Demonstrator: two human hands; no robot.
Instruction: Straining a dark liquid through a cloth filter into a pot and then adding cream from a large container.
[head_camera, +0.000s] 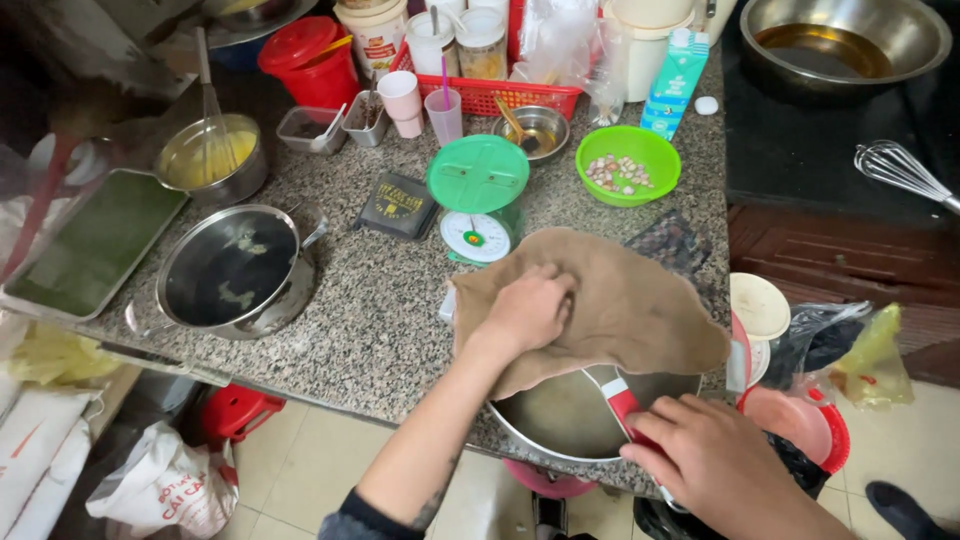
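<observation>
The left hand (525, 310) presses its clenched fingers into a brown cloth (610, 300) over a metal bowl (560, 415); the right hand (715, 460) grips the bowl's red handle (618, 398).

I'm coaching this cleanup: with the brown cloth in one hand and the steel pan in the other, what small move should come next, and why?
Probably press the brown cloth down into the round steel pan: the left hand holds it bunched over the rim, while the right hand grips the red-and-white handle.
</observation>
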